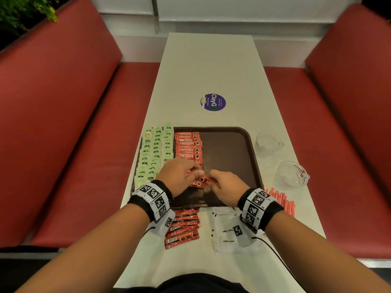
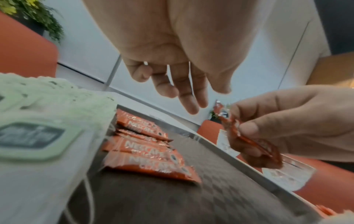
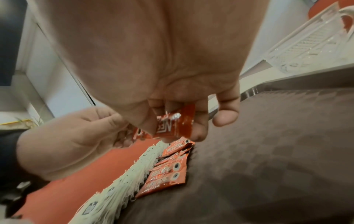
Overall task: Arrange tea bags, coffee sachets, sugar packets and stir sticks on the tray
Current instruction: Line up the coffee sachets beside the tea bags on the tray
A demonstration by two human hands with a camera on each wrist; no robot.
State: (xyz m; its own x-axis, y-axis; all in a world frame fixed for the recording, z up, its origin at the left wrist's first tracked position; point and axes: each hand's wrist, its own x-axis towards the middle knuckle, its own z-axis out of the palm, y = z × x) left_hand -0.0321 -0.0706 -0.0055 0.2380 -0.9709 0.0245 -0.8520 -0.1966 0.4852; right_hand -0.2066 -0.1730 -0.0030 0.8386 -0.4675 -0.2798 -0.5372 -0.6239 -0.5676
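1. Head view: spare coffee sachets [image 1: 183,226] and sugar packets [image 1: 228,235] lay on the table's near edge, outside the tray [image 1: 251,157].
2. Right hand [image 1: 227,187] pinched red sachets [image 3: 173,122] above the tray; left hand [image 1: 177,176] hovered, fingers loose.
3. Beyond, the tray's right half was bare; red sachet column [image 1: 189,148] beside green tea bags [image 1: 155,153].

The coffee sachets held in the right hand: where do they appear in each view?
Head: held sachets at centre, between both hands, above the tray.
Left wrist: at right, pinched by the right hand.
Right wrist: at centre.
Shared landmark: row of coffee sachets on the tray.
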